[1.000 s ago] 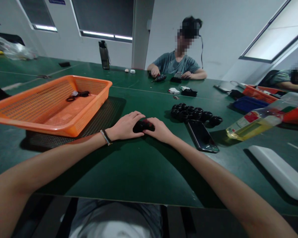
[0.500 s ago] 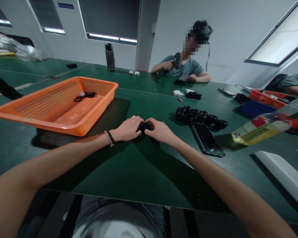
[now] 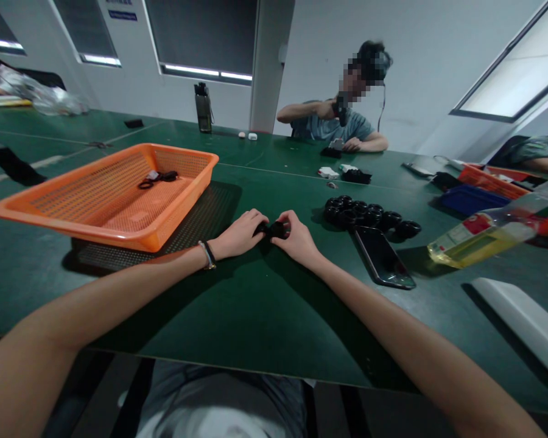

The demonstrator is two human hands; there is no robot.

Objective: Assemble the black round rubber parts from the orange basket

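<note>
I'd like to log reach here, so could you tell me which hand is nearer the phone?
Right. The right hand lies just left of the phone; the left hand sits farther left.

Orange basket [image 3: 119, 201], phone [image 3: 383, 258], oil bottle [image 3: 479, 240] nearby.

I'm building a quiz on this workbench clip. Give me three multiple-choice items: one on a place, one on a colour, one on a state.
1. Where does the dark smartphone lie?
A. Inside the basket
B. On the green table, just in front of the cluster of black round parts
C. On the person's lap

2. What colour is the perforated plastic basket?
A. Orange
B. Blue
C. White

3. How does the small black part sit?
A. Lying untouched
B. Inside the basket
C. Held between the left hand and right hand

Answers: 1 B, the phone rests flat beside the cluster. 2 A, its mesh walls are orange. 3 C, fingertips of both hands grip it.
</note>
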